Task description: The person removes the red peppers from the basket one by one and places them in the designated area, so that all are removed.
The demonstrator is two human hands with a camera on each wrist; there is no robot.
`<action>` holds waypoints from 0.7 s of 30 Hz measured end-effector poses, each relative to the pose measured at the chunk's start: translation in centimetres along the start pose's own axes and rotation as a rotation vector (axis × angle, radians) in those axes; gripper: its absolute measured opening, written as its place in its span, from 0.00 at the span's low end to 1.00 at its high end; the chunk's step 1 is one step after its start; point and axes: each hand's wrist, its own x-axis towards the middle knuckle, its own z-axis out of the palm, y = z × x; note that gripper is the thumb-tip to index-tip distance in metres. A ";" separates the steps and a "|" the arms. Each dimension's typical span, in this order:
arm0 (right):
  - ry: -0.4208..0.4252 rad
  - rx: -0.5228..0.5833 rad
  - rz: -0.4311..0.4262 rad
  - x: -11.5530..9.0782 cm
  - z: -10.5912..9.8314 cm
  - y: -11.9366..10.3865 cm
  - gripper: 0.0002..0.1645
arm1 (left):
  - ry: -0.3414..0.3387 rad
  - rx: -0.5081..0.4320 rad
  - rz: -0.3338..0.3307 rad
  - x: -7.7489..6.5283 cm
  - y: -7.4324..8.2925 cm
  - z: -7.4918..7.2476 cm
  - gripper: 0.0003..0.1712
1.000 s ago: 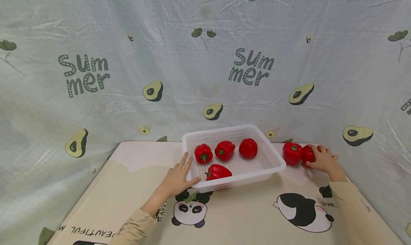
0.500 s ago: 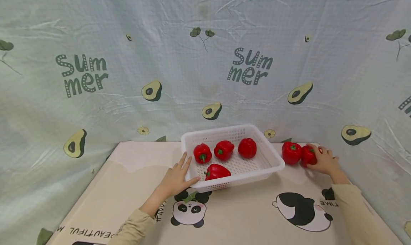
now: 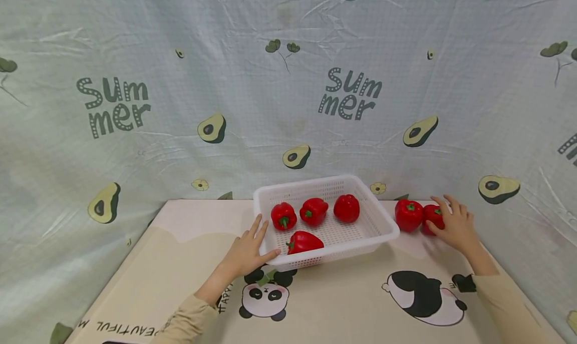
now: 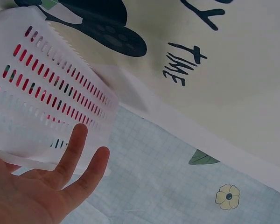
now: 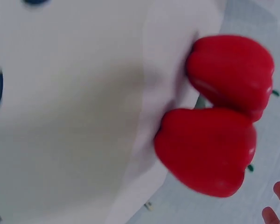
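Note:
A white perforated plastic basket point(image 3: 380, 236) holds several red bell peppers point(image 3: 346, 209), one of them lying on its side near the front wall. My left hand point(image 3: 245, 254) rests with spread fingers against the basket's left corner; in the left wrist view two straight fingers point(image 4: 73, 151) lie along the slotted side. To the right of the basket, two more red peppers stand side by side, touching: the left one point(image 3: 408, 216) and the right one point(image 3: 433, 219). My right hand point(image 3: 460, 229) is beside the right pepper, fingers spread and apart from it in the right wrist view.
The table wears a beige cloth point(image 3: 342, 299) with panda prints and lettering. Close behind the basket and peppers hangs a pale curtain point(image 3: 252, 93) printed with avocados, which also encloses the left and right sides.
My right hand has loosened from the right pepper, its fingers spreading and drawing off to the right, so more of the pepper shows. The left hand and basket stay put.

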 end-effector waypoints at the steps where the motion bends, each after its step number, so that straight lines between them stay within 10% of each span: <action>1: 0.023 0.008 -0.011 -0.1 0.0 -0.3 0.42 | 0.002 0.000 0.002 0.0 0.0 0.0 0.48; 8: 0.136 0.060 -0.133 -0.7 0.4 -3.0 0.42 | -0.002 0.018 0.009 0.1 -0.1 -0.1 0.48; 21: 0.068 0.168 -0.263 -0.5 0.1 -9.0 0.39 | -0.004 0.023 0.004 0.1 -0.1 0.0 0.48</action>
